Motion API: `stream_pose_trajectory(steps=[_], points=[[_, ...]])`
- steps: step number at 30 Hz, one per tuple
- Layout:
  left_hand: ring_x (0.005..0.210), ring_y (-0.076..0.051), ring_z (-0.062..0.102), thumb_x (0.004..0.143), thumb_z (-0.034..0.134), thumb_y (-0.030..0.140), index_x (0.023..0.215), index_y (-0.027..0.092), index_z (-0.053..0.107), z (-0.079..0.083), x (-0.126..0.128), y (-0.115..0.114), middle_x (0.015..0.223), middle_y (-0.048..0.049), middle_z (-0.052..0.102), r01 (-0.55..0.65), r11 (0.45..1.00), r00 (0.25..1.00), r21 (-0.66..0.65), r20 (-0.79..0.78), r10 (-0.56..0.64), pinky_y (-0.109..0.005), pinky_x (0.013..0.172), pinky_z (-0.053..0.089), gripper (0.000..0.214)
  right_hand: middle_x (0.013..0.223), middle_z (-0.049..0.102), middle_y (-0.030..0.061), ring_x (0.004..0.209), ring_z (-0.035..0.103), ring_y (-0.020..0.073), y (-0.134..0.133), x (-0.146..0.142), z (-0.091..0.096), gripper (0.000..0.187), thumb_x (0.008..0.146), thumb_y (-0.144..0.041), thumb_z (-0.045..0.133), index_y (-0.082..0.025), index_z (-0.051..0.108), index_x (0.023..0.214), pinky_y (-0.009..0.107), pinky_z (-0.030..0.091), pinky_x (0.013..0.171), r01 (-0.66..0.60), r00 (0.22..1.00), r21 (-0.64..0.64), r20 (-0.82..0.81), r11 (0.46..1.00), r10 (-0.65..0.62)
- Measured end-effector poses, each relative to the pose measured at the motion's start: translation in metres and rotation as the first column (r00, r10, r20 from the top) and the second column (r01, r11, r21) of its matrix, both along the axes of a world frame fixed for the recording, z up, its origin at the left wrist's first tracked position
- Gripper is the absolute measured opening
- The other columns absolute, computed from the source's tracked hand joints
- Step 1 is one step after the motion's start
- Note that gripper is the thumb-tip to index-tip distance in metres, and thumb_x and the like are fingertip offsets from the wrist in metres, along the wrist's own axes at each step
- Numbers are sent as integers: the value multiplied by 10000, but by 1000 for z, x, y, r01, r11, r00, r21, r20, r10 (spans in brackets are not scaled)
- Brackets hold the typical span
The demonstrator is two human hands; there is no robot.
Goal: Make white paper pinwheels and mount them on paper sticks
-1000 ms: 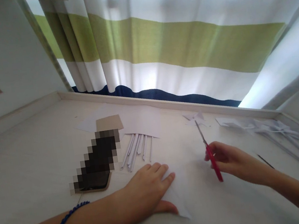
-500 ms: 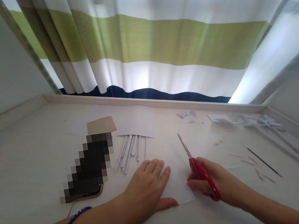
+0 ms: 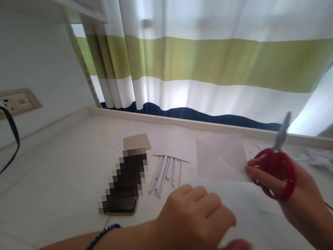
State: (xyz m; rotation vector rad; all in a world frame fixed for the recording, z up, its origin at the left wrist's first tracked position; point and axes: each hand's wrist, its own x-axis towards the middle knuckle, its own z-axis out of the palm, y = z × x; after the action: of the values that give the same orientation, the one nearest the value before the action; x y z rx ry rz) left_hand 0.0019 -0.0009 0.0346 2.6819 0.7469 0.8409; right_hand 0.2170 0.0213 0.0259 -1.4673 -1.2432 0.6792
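My right hand (image 3: 291, 185) grips red-handled scissors (image 3: 275, 173), their blades pointing up and away. A thin, pale square of paper (image 3: 221, 156) reaches to its thumb and fingertip and looks pinched there by one corner. My left hand (image 3: 199, 220), a blue braided band at its wrist, hovers at the lower middle. Its fingers are loosely curled with the thumb apart, and no object shows in them. Beyond and right of it spreads a white sheet (image 3: 243, 199), partly hidden by this hand.
Left of the hands lies a phone (image 3: 122, 204) with a pixelated screen. Several narrow folded paper strips (image 3: 167, 169) lie beside it, near a brown card (image 3: 137, 142) and a larger white sheet (image 3: 175, 140). Paper scraps (image 3: 331, 163) sit at right. A corded socket (image 3: 22, 102) is on the left wall.
My right hand has moved up and right with the scissors, and a paper square now extends from its fingers. My left hand has come off the paper and curled. The view has turned left.
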Motion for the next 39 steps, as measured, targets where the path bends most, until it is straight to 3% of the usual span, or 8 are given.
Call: stream_pose_trajectory(steps=[2,5,8,14,21,26,34,39], points=[[603,-152,555,732,491,493,858,164,584,10,9,-2,654,-22,612,50,941,997,-335,72,-27,-267,582,422,364,727,604,10,611,544,144,3,-2,9,261,589,-261,708,-171,590,803,240,419,513,113,986,148,-135,983,-93],[782,-175,572,643,583,522,1107,198,482,14,28,8,948,-56,613,132,660,944,-740,297,145,-263,633,443,575,755,616,15,664,561,147,0,-14,15,251,579,-228,723,-170,602,791,235,434,544,169,952,201,-286,965,-108],[859,-164,556,746,514,440,1013,171,564,14,43,21,983,-66,614,362,486,764,-795,552,334,-253,688,429,382,695,601,-12,602,550,120,-7,-26,15,226,570,-186,728,-173,587,745,224,437,524,143,924,222,-378,964,-51],[819,-185,590,709,600,356,981,180,612,13,40,29,923,-67,645,453,370,603,-811,585,543,-295,697,458,324,582,573,-32,497,524,132,-19,-33,11,262,535,-238,741,-192,535,691,237,429,444,45,973,80,-230,996,-25],[836,-196,608,693,629,331,923,169,626,8,27,42,902,-50,660,324,512,507,-795,603,616,-331,786,474,281,600,606,-15,500,568,129,-24,-38,3,238,613,-344,685,-193,532,716,213,462,470,-130,974,-64,-192,989,116],[807,-156,615,682,643,300,872,173,634,16,21,51,871,-17,668,173,649,410,-741,654,637,-229,712,505,229,609,629,21,467,519,117,-34,-34,-8,382,672,-554,548,-201,566,814,199,423,432,-463,823,12,-366,886,435],[325,-50,436,693,611,349,660,136,590,19,20,61,506,49,531,197,672,370,-714,689,624,-130,237,345,217,1063,587,126,852,573,269,-36,-39,-24,591,688,-640,429,-214,484,1094,362,458,674,-685,678,147,-227,713,699],[327,-52,446,717,582,342,691,133,568,19,20,59,531,45,532,193,699,352,-688,714,606,-131,240,347,211,850,586,61,697,531,194,-39,-42,-20,499,773,-548,393,-208,465,1130,341,407,669,-642,739,48,-226,765,634]])
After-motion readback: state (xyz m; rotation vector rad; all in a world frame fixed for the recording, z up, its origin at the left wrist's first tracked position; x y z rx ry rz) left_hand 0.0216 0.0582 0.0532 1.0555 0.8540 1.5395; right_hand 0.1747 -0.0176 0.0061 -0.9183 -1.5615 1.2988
